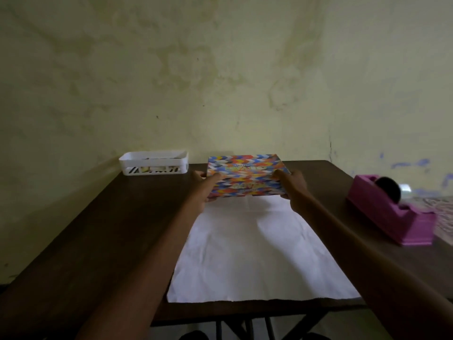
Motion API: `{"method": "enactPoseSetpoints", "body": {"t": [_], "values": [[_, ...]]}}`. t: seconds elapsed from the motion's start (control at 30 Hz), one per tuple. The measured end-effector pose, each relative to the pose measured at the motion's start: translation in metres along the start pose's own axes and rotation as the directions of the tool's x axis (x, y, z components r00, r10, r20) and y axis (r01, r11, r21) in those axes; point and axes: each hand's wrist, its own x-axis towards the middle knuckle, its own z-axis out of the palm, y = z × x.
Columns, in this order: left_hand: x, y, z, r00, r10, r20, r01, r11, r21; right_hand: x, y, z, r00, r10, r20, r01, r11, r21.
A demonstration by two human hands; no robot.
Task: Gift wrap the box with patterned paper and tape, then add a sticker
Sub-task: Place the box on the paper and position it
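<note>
A white sheet of paper (pixel 257 253) lies flat on the dark counter (pixel 98 229), close to the near edge. At its far end, two grips hold a bright box (pixel 246 176) with a zigzag pattern. The left grip (pixel 206 190) curls round the box's left end. The right grip (pixel 295 190) curls round its right end. A pink tape holder (pixel 389 217) sits off to the right. A white basket (pixel 154 163) stands far back on the left, by the wall (pixel 220 69).

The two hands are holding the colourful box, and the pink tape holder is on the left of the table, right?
Not quite. In the head view the pink tape holder sits on the right of the table. The left hand and right hand do hold the colourful box.
</note>
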Motion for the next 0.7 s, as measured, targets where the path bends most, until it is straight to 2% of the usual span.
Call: {"method": "enactPoseSetpoints", "body": {"t": [0.3, 0.4, 0.47, 0.6, 0.7], "values": [[0.009, -0.017, -0.006, 0.991, -0.073, 0.113, 0.072, 0.997, 0.010, 0.012, 0.018, -0.017, 0.985, -0.011, 0.172, 0.005, 0.999, 0.035], [0.007, -0.016, -0.013, 0.974, -0.025, 0.225, 0.036, 0.998, -0.044, 0.024, 0.021, -0.024, 0.967, -0.051, 0.251, 0.046, 0.999, 0.027], [0.011, -0.013, -0.017, 0.968, 0.010, 0.252, -0.007, 1.000, -0.013, 0.017, 0.011, -0.026, 0.944, -0.115, 0.308, 0.115, 0.993, 0.019], [0.020, -0.006, -0.013, 0.981, 0.122, 0.148, -0.141, 0.982, 0.128, 0.018, 0.006, -0.023, 0.938, -0.212, 0.273, 0.219, 0.976, 0.006], [0.018, 0.004, -0.004, 0.974, 0.223, 0.043, -0.226, 0.964, 0.141, 0.017, 0.001, -0.022, 0.925, -0.267, 0.270, 0.281, 0.960, -0.016]]}}
